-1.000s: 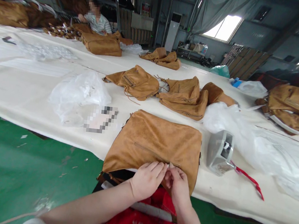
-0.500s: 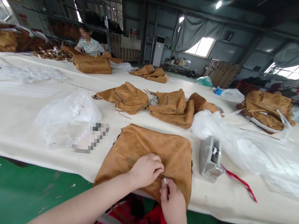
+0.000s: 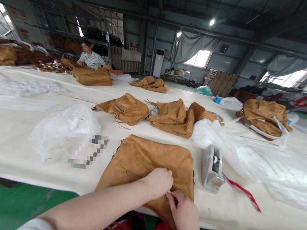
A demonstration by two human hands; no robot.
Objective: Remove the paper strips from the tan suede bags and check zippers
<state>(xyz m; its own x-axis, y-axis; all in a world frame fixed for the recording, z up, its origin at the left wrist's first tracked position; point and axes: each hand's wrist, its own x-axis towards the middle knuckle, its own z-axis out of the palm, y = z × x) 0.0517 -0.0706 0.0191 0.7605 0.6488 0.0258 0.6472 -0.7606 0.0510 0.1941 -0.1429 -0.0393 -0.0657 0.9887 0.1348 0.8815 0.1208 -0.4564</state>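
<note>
A tan suede bag point(image 3: 143, 158) lies flat on the white table point(image 3: 12, 129) in front of me, its near edge hanging over the table's side. A zipper point(image 3: 133, 173) runs across its front. My left hand point(image 3: 159, 181) rests curled on the bag at the right end of the zipper. My right hand point(image 3: 183, 215) is closed just below it, pinching a small pale piece, probably the zipper pull, between thumb and finger. The two hands nearly touch.
A grey tape dispenser point(image 3: 211, 168) stands right of the bag, with a red strap point(image 3: 240, 190) beside it. Clear plastic bags point(image 3: 64, 129) lie left and right. More tan bags point(image 3: 169, 116) sit further back. A person in a striped shirt point(image 3: 90, 59) works at the far side.
The camera has tilted up, showing more of the hall. My hands have shifted slightly along the zipper towards its right end; the bag stays where it lay.
</note>
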